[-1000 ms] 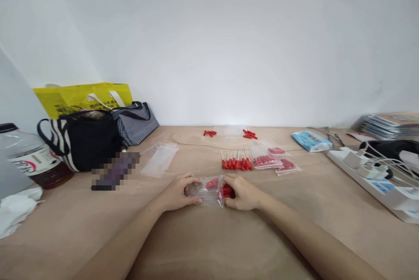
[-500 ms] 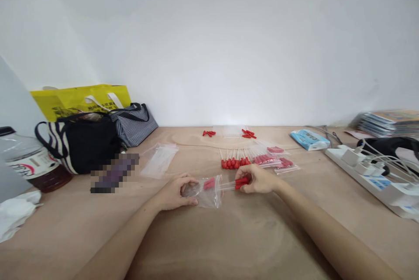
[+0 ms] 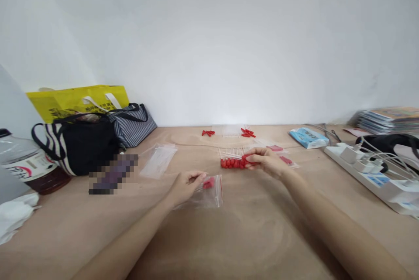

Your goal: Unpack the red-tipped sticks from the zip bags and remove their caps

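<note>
My left hand (image 3: pixel 189 186) is closed on the left part of a clear zip bag (image 3: pixel 212 199), its fingers along the bag's upper edge. Inside the bag lie thin white sticks with red ends (image 3: pixel 208 182); the bag's mouth faces right. Between the thumb and fingers of my right hand (image 3: pixel 266 161) are a few red-tipped sticks (image 3: pixel 245 158), held by the red ends with the pale shafts pointing left. They hover over a row of similar red-tipped sticks (image 3: pixel 229 163) on the table. Filled clear bags (image 3: pixel 286 160) lie behind my right hand, partly hidden.
Flat clear bags (image 3: pixel 159 161) lie left of centre. More red-tipped pieces (image 3: pixel 248 133) sit near the wall. A blue packet (image 3: pixel 308 138) and a white power strip (image 3: pixel 369 175) with cables are on the right. A bottle (image 3: pixel 31 162) and a black bag (image 3: pixel 85 145) stand on the left.
My right hand has moved up and away from the bag's mouth to the row, with red-tipped sticks in it. My left hand has shifted its hold to the bag's upper edge, and the bag lies flatter.
</note>
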The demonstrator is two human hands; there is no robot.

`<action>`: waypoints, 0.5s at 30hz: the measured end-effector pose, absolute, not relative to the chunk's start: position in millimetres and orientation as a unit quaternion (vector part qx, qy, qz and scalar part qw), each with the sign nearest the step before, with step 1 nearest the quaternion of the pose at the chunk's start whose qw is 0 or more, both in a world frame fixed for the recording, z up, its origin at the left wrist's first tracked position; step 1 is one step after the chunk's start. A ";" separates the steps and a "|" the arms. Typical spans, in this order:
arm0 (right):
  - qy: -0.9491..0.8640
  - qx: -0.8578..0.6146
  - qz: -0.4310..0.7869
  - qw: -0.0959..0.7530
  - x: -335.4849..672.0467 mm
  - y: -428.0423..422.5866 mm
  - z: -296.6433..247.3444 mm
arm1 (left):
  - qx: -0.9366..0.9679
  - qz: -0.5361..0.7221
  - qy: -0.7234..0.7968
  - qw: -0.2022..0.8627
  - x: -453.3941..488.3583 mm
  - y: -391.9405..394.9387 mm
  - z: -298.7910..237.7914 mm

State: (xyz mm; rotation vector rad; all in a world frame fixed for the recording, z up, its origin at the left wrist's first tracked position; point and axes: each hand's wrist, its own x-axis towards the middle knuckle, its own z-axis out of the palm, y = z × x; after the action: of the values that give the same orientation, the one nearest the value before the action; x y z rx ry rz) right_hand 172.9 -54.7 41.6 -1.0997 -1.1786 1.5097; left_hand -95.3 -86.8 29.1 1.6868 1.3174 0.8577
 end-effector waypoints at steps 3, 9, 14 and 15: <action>-0.397 -0.427 0.627 0.516 130.8 -66.3 27.1 | 0.502 0.386 0.514 0.579 -66.4 -83.1 34.0; -0.475 -0.450 0.544 0.525 87.9 -87.9 1.7 | 0.418 0.427 0.474 0.647 -36.8 -76.9 24.9; -0.609 -0.471 0.411 0.489 95.4 -90.6 -4.9 | 0.475 0.378 0.508 0.612 -47.7 -58.5 22.4; -0.622 -0.477 0.382 0.490 99.1 -91.2 -5.7 | 0.493 0.360 0.514 0.602 -51.7 -50.7 24.7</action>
State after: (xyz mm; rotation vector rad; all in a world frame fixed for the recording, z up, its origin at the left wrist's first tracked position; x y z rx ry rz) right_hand 99.1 -91.2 -5.7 -1.1587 -1.5117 0.9270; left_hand -51.7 -50.7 24.7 1.1417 1.1900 0.8348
